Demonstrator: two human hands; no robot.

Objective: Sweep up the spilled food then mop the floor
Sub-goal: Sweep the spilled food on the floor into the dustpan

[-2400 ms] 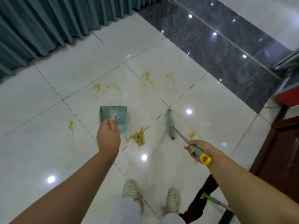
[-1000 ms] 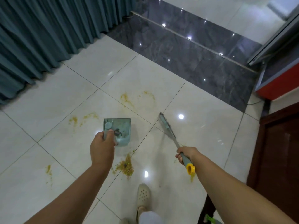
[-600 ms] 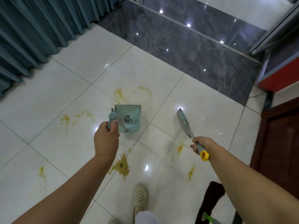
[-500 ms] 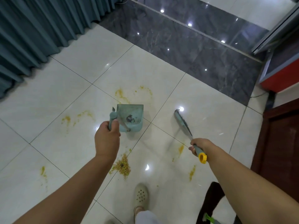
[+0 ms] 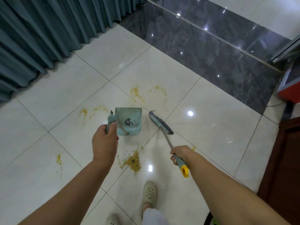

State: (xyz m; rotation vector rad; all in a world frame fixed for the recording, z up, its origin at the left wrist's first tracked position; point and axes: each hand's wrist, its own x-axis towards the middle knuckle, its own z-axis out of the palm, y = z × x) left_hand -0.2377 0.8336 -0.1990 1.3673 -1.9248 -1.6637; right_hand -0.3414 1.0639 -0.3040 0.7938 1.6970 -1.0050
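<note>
Nearest: two pale clogs, the forward shoe (image 5: 150, 194) planted just short of the swept pile (image 5: 131, 161) of yellow-brown crumbs, which sits on a tile joint between the two arms. A step forward would likely tread the pile and smear it across the white floor (image 5: 211, 127); the tiles are glossy and look slick.

Left hand (image 5: 104, 142) clenched around the dustpan handle. The teal dustpan (image 5: 129, 121) hangs beyond the pile, seemingly lifted clear of the floor, with a dark clump already lying in it. Risk: tipped too far, it could shed that load.

Right hand (image 5: 178, 155) wrapped around the grey grip of the broom (image 5: 160, 124), yellow cap jutting behind the wrist. The broom head sits just right of the dustpan, far side of the pile; whether the bristles touch the tile, cannot tell. A hard pull toward the feet could scatter crumbs instead of gathering them.

Unswept, well apart from each other: a small smear near left (image 5: 58, 159), a streak left of the dustpan (image 5: 84, 112), an arc of crumbs beyond it (image 5: 138, 94). Sweeping looks partly done; mopping not begun.

Surroundings: dark wooden furniture (image 5: 282, 159) close on the right limits broom swing. Teal curtain (image 5: 48, 30) hangs to the floor far left; crumbs flicked there would hide under the hem. Dark marble strip (image 5: 211, 46) far right.
</note>
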